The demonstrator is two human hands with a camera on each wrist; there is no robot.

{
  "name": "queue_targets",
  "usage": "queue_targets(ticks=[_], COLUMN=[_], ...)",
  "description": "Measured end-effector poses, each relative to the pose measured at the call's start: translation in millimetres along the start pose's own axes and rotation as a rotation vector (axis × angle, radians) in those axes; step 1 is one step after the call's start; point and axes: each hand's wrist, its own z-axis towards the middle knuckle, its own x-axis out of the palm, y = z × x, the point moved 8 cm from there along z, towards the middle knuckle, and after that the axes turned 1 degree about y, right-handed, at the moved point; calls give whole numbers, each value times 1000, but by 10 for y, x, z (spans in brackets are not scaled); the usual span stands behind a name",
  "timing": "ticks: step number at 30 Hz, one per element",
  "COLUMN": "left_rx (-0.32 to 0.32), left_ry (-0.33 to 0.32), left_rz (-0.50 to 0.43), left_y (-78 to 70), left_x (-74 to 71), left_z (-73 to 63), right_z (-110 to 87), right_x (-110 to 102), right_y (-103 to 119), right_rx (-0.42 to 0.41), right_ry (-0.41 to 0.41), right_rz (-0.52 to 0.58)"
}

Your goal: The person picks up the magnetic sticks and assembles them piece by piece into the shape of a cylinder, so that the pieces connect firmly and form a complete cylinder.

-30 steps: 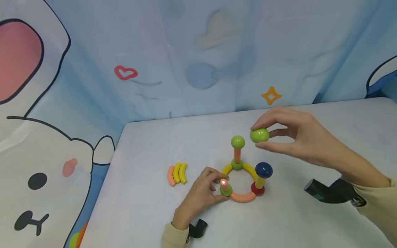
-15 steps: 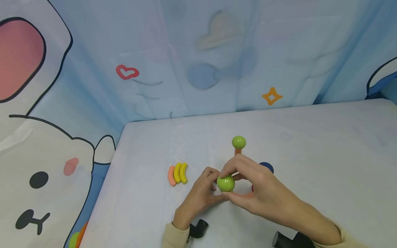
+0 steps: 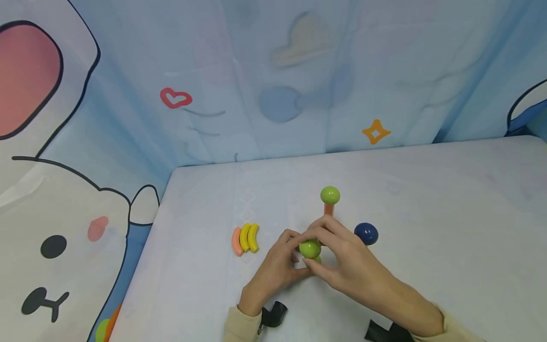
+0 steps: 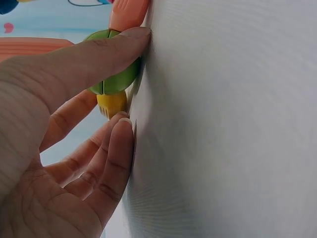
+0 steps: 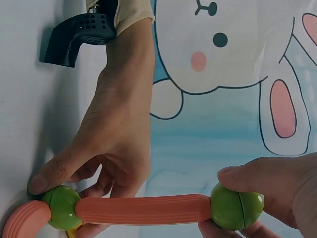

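A: Entry one?

B: Upper ball (image 3: 309, 249), green, glossy. Located at the top end of an orange rod (image 5: 143, 210), the two touching.

A: Held by?

B: Right hand (image 3: 354, 254). Thumb on one side, fingers on the other, parted only by the ball's width; a pinch.

A: Entry two?

B: Lower ball (image 5: 62, 208), green, at the rod's bottom end, low by the white surface (image 3: 192, 294).

A: Held by?

B: Left hand (image 3: 278, 261). Thumb and forefinger about it, partly closed; other fingers gently bent, tips near the surface.

A: Attached to it?

B: Orange arc (image 4: 130, 12) on one side, yellow arc (image 4: 113, 104) on another.

A: Beyond the hands?

B: Rear ball (image 3: 330, 195), green, atop an upright orange post (image 3: 328, 209), its foot hidden by the right hand. Blue ball (image 3: 366, 233), just beyond the right hand; its support hidden.

A: Loose pieces?

B: Three, curved, side by side, left of the left hand: orange piece (image 3: 237, 241), two yellow pieces (image 3: 253, 237).

A: Sundries?

B: Beige sleeves (image 3: 242, 325), a black device (image 3: 274, 314) at the left wrist, blue curtain (image 3: 239, 61) behind, printed with a red heart (image 3: 176, 98) and an orange star (image 3: 376, 132).
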Motion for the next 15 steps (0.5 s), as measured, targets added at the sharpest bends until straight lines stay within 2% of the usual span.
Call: queue_targets(ticks=[15], left_rx=[-15], left_ry=[9], left_rz=[-9], left_y=[9], left_x=[5], left_z=[1], right_z=[22], right_x=[-15], right_y=[12], right_rx=[20], right_ry=[38], right_rz=[-38])
